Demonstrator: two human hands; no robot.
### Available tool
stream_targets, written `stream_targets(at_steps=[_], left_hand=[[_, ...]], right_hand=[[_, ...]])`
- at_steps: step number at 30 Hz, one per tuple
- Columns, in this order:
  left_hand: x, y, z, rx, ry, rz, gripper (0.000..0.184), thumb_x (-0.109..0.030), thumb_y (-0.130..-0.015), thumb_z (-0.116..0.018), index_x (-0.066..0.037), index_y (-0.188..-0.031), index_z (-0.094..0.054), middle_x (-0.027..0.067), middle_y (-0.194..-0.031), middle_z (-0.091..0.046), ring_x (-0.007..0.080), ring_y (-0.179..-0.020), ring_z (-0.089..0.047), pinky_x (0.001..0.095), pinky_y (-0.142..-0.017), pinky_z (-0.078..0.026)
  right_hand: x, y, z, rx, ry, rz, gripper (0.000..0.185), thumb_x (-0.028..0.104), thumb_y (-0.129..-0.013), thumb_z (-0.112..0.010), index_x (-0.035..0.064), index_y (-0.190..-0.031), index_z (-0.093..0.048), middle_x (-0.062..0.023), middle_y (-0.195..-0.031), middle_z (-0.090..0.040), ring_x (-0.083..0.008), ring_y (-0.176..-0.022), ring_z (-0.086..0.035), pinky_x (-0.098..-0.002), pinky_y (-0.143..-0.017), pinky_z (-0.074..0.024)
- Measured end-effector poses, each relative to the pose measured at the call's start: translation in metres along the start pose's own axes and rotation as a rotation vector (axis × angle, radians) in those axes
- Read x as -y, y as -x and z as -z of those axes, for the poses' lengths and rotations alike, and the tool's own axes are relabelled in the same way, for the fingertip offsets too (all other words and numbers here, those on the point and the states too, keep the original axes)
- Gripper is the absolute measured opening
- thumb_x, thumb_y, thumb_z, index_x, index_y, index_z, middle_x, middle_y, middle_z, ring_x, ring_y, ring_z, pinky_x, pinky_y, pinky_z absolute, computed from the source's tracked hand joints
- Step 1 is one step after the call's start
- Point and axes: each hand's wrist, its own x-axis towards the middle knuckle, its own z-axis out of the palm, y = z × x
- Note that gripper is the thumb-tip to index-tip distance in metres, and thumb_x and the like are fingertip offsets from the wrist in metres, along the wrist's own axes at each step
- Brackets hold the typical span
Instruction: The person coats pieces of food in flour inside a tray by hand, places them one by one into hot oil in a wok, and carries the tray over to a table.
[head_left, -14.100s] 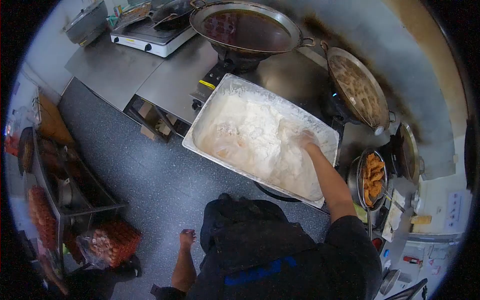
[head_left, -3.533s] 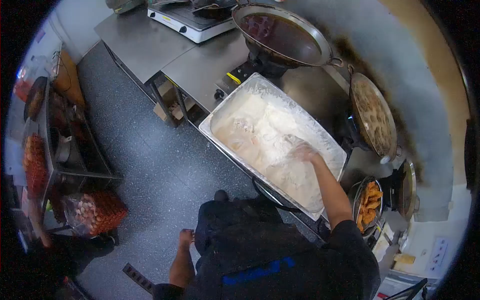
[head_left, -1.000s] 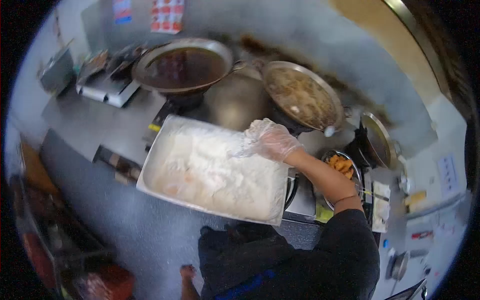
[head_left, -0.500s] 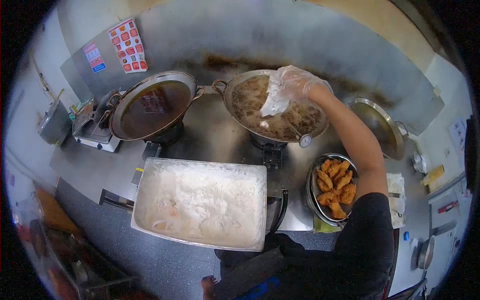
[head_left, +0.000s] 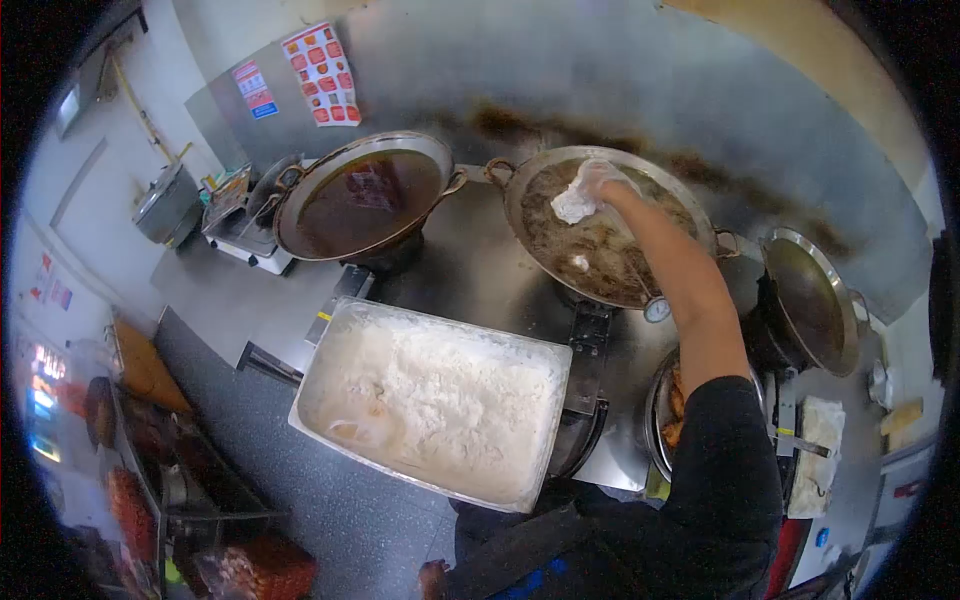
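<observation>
My right hand (head_left: 606,183), in a clear plastic glove, is closed on a white floured piece (head_left: 575,203) over the wok of bubbling oil (head_left: 625,250). A small white bit floats in that oil, and a dial thermometer (head_left: 656,310) sits at the wok's near rim. Nearer to me is the metal tray (head_left: 430,487) of white flour, with a wet patch in its left corner. My left hand (head_left: 433,578) hangs low beside my body at the bottom edge; its fingers are too small and dark to make out.
A wok of dark oil (head_left: 370,205) stands at the left, another wok (head_left: 812,300) at the right. Partly behind my right arm is a bowl (head_left: 655,425) with fried pieces. A white burner (head_left: 250,252) is at the far left, shelves (head_left: 215,515) at the lower left.
My right hand has gone from the flour tray to over the bubbling wok with the floured piece. Since half a second ago it is lower over the oil. The view has shifted too.
</observation>
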Motion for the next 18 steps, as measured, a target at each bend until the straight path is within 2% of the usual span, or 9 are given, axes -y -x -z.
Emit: stream_targets(at_steps=[1,2,7,10,12,13,16,17,18], left_hand=[[-0.003,0.017,-0.005,-0.185,0.583,0.146,0.027,-0.026,-0.078,-0.055,-0.001,-0.088,-0.061,0.0074,-0.069,-0.062,0.021,-0.067,-0.061,0.0325,-0.058,-0.049],[-0.002,0.023,-0.008,-0.221,0.726,0.21,0.027,-0.025,-0.078,-0.055,-0.001,-0.091,-0.059,0.0079,-0.071,-0.062,0.0213,-0.069,-0.061,0.0327,-0.059,-0.049],[0.001,0.056,-0.002,0.068,0.574,0.255,0.036,-0.022,-0.078,-0.055,-0.002,-0.106,-0.047,0.0104,-0.081,-0.061,0.0228,-0.074,-0.061,0.0337,-0.065,-0.05],[-0.077,0.107,0.081,0.403,0.566,0.339,0.044,-0.02,-0.077,-0.054,-0.003,-0.115,-0.04,0.0119,-0.087,-0.06,0.0237,-0.078,-0.06,0.0343,-0.068,-0.05],[-0.14,0.137,0.157,0.634,0.59,0.385,0.051,-0.019,-0.077,-0.054,-0.003,-0.122,-0.035,0.0129,-0.091,-0.059,0.0243,-0.08,-0.06,0.0347,-0.07,-0.05],[-0.169,0.147,0.193,0.723,0.614,0.379,0.054,-0.019,-0.077,-0.054,-0.003,-0.125,-0.033,0.0134,-0.093,-0.059,0.0246,-0.081,-0.06,0.0349,-0.071,-0.05],[-0.23,0.137,0.284,0.777,0.789,0.202,0.065,-0.017,-0.077,-0.054,-0.004,-0.134,-0.025,0.0149,-0.099,-0.058,0.0255,-0.085,-0.06,0.0355,-0.074,-0.05],[-0.242,0.124,0.309,0.796,0.927,0.007,0.065,-0.013,-0.077,-0.056,-0.005,-0.134,-0.026,0.0156,-0.104,-0.057,0.0241,-0.091,-0.058,0.0363,-0.079,-0.047],[-0.256,0.117,0.326,0.658,0.893,-0.121,0.062,-0.009,-0.075,-0.058,-0.004,-0.13,-0.032,0.0142,-0.102,-0.058,0.0238,-0.092,-0.057,0.0356,-0.08,-0.046]], right_hand=[[0.004,-0.003,-0.002,-0.001,0.02,-0.022,0.013,0.014,-0.073,-0.057,0.0026,-0.076,-0.062,-0.0119,-0.074,-0.06,-0.0213,-0.066,-0.057,-0.034,-0.063,-0.0462],[0.007,-0.004,-0.001,0.0,0.045,-0.043,0.012,0.014,-0.073,-0.058,0.0027,-0.075,-0.062,-0.0116,-0.073,-0.06,-0.0208,-0.065,-0.057,-0.034,-0.062,-0.0463],[0.015,0.003,0.027,-0.077,0.061,-0.1,0.01,0.011,-0.072,-0.059,0.0029,-0.069,-0.063,-0.0104,-0.067,-0.059,-0.0184,-0.06,-0.057,-0.0338,-0.057,-0.047],[0.002,0.022,0.057,-0.286,-0.7,0.197,0.012,0.013,-0.077,-0.056,0.0051,-0.075,-0.064,-0.0094,-0.07,-0.06,-0.0188,-0.061,-0.057,-0.0352,-0.059,-0.0481],[0.045,0.07,0.088,-0.378,-0.471,0.249,0.013,0.012,-0.077,-0.054,0.0066,-0.082,-0.064,-0.0092,-0.075,-0.061,-0.0192,-0.066,-0.059,-0.0342,-0.063,-0.0487],[0.075,0.097,0.102,-0.397,-0.166,0.177,0.015,0.011,-0.076,-0.054,0.0068,-0.086,-0.064,-0.0095,-0.078,-0.062,-0.0191,-0.069,-0.059,-0.0329,-0.067,-0.0491],[0.147,0.134,0.107,-0.356,-0.245,0.599,0.033,0.004,-0.069,-0.051,0.0068,-0.101,-0.061,-0.012,-0.094,-0.062,-0.022,-0.087,-0.059,-0.0302,-0.083,-0.045],[0.166,0.14,0.097,-0.343,-0.297,0.734,0.039,0.003,-0.067,-0.05,0.0066,-0.104,-0.059,-0.0131,-0.098,-0.061,-0.0231,-0.092,-0.058,-0.0299,-0.088,-0.0427],[0.19,0.152,0.084,-0.262,-0.279,0.788,0.039,0.007,-0.071,-0.049,0.009,-0.11,-0.057,-0.0112,-0.107,-0.058,-0.0238,-0.098,-0.055,-0.0305,-0.092,-0.0395]])
